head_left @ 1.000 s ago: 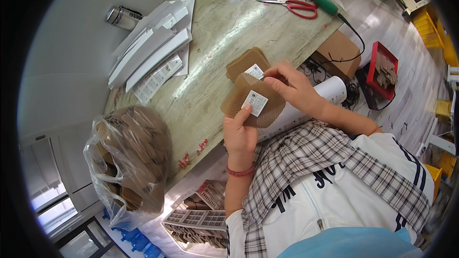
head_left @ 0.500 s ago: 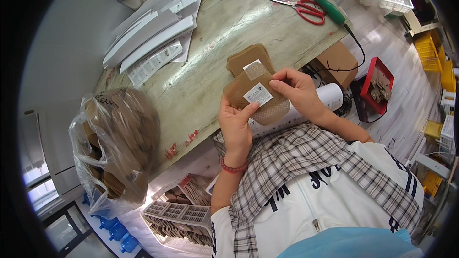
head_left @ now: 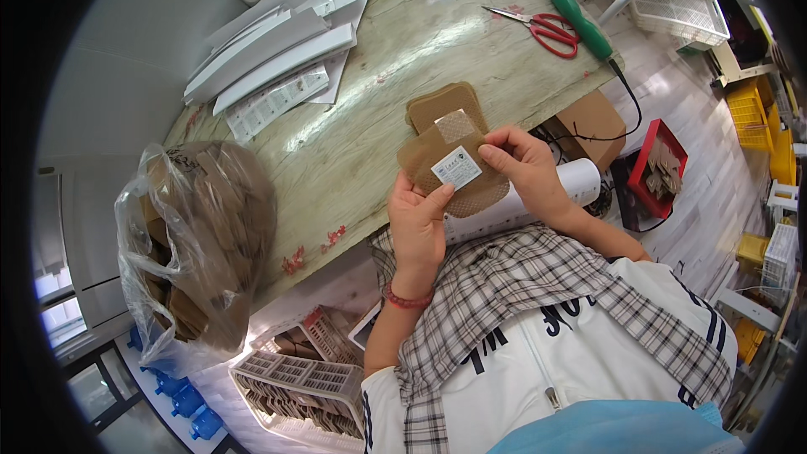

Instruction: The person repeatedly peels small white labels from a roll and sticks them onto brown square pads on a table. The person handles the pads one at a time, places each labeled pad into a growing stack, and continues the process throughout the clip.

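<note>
A flat tan piece of mesh-textured material (head_left: 492,196) with a white printed label (head_left: 456,168) is held over the table's front edge. My left hand (head_left: 419,223) pinches its lower left side, the thumb beside the label's corner. At its upper right edge, my right hand (head_left: 528,170) grips it between thumb and fingers. Just behind, a small stack of similar tan pieces (head_left: 441,99) lies on the table, partly covered by the held one.
A clear plastic bag of brown pieces (head_left: 223,235) is at the left. White papers (head_left: 277,50), red-handled scissors (head_left: 551,34) and a green corded tool (head_left: 580,17) lie on the table (head_left: 370,126). A white roll (head_left: 580,181) is near my lap; a red box (head_left: 658,170) stands right.
The view has shifted slightly. My left thumb has moved off the label toward its lower corner; both hands still hold the tan piece.
</note>
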The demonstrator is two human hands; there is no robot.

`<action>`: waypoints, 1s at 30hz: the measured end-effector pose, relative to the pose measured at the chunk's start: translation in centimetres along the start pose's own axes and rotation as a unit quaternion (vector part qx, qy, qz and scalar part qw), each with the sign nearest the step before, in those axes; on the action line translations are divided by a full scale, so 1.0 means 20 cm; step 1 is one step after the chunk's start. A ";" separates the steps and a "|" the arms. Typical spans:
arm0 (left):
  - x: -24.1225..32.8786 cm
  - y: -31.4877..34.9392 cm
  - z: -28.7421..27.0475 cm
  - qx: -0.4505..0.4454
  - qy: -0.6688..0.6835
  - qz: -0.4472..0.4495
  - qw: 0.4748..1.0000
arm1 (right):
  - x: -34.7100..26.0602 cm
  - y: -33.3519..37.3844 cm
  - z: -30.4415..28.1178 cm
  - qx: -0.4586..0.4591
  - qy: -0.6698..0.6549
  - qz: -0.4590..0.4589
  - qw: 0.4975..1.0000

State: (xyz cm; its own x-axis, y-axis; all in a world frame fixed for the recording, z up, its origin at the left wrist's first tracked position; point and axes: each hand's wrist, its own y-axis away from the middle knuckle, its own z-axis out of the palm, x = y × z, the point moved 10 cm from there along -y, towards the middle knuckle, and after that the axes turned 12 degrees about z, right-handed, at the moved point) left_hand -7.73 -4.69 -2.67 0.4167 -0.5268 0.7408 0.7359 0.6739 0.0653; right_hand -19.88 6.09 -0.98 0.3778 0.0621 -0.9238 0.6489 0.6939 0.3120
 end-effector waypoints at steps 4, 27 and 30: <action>-0.02 0.02 -0.03 -0.026 -0.127 0.012 0.991 | 0.08 0.01 0.03 -0.081 0.082 0.077 0.990; 0.13 -0.01 -0.05 -0.078 -0.603 0.189 0.771 | -0.11 -0.26 -0.04 0.179 0.480 -0.147 0.846; 0.14 -0.02 -0.03 -0.078 -0.604 0.197 0.768 | -0.15 -0.23 -0.02 0.206 0.485 -0.221 0.821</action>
State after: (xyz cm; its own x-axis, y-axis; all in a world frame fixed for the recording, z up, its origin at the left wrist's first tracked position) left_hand -6.48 -6.67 -1.03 -0.1071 0.6313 0.7681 0.7745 0.5374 -0.3337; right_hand -24.17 2.98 0.30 -0.5277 0.5496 -0.6476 0.8248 0.5137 -0.2361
